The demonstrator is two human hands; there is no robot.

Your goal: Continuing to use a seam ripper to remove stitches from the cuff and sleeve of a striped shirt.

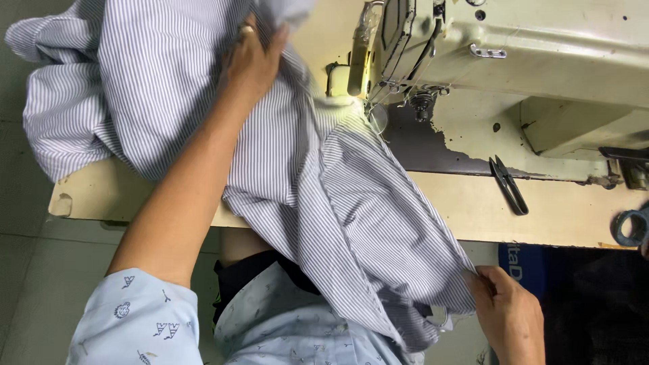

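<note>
A large piece of white cloth with thin dark stripes (338,189) lies across the sewing table (473,209) and hangs down over my lap. My left hand (253,57) reaches far up the table and grips a bunch of the cloth to the left of the sewing machine (514,47). My right hand (503,307) pinches the cloth's lower edge near the table's front edge. The cloth runs up to the needle area (368,101), which is lit by the machine's lamp.
Black thread snips (508,184) lie on the table to the right of the cloth, under the machine's arm. A blue scissor handle (632,228) shows at the right edge. The table top's dark coating is worn near the needle. Grey floor lies to the left.
</note>
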